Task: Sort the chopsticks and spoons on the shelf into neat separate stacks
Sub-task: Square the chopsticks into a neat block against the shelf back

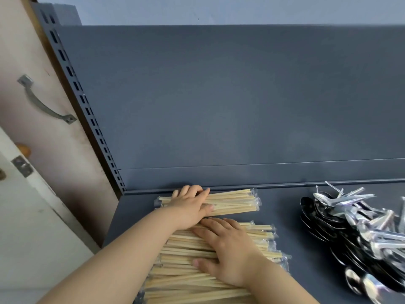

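On the shelf (282, 207), my left hand (189, 205) cups the rear chopstick stack (236, 201), my right hand (228, 251) lies spread flat on the near pile (197, 288) (probably light, slippery sleeves; grip mid-length), both 2 lots well apart from the spoons (350, 220).

Soft, even indoor light, somewhat dim; no hard shadows. Grey back panel (219, 95) shows a paler patch at mid-height. Spoons (355, 227) flare with white glare, outlines smeared. Chopsticks (236, 200) fairly sharp, faint shadow beneath the far bundle. Wide-angle bend: slotted upright (87, 110) and door (43, 51) lean hard at left edge.
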Tool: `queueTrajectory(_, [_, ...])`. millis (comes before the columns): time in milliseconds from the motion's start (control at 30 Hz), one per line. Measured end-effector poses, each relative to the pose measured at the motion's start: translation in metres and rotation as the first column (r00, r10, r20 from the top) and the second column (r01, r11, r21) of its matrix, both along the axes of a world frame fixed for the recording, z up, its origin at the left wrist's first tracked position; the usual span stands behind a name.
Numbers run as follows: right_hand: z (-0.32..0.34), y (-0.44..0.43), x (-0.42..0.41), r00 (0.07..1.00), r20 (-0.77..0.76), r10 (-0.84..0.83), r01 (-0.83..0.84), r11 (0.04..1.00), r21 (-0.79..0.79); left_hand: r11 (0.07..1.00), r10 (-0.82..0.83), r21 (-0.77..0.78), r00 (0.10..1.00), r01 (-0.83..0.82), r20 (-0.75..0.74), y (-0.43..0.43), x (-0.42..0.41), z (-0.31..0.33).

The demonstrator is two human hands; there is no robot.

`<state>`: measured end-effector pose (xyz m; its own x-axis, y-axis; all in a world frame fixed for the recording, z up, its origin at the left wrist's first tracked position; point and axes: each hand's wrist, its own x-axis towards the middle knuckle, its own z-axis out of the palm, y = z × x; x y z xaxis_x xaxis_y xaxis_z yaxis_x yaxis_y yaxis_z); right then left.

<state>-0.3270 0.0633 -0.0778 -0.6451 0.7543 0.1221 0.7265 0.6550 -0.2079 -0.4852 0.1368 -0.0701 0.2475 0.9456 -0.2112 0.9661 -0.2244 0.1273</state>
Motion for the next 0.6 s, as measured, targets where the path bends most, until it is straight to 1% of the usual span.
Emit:
queueTrajectory(133, [0.0, -0.001, -0.001, 1.0, 0.008, -0.004, 0.004, 1.0, 0.01, 0.996, 0.082, -0.038, 0.995, -0.081, 0.051, 0.004, 0.022, 0.001])
queueTrajectory(200, [-0.001, 0.0, 0.0, 1.0, 0.019, 0.002, -0.002, 1.0, 0.002, 0.989, 0.137, -0.061, 0.99, -0.134, 0.039, 0.006, 0.03, 0.002])
queueTrajectory(300, [0.0, 0.001, 0.001, 1.0, 0.015, 0.015, -0.015, 0.998, -0.053, 0.978, 0.194, -0.083, 0.981, -0.192, 0.013, 0.007, 0.034, 0.003])
queueTrajectory(433, [-0.002, 0.002, 0.001, 0.999, -0.017, 0.027, -0.027, 0.998, -0.053, 0.983, 0.183, -0.039, 0.983, -0.182, 0.024, 0.003, 0.023, -0.002])
queueTrajectory(500, [-0.002, 0.002, 0.001, 0.999, -0.02, 0.029, -0.03, 0.998, -0.054, 0.984, 0.167, -0.062, 0.986, -0.166, 0.016, 0.001, 0.014, -0.004])
queueTrajectory(567, [-0.002, 0.003, 0.002, 0.999, -0.02, 0.034, -0.035, 0.997, -0.063, 0.983, 0.16, -0.102, 0.986, -0.154, 0.056, 0.0, 0.008, -0.001])
queueTrajectory(600, [-0.001, 0.003, 0.002, 0.999, -0.023, 0.038, -0.04, 0.997, -0.072, 0.985, 0.155, -0.088, 0.983, -0.146, 0.096, -0.002, 0.007, 0.001])
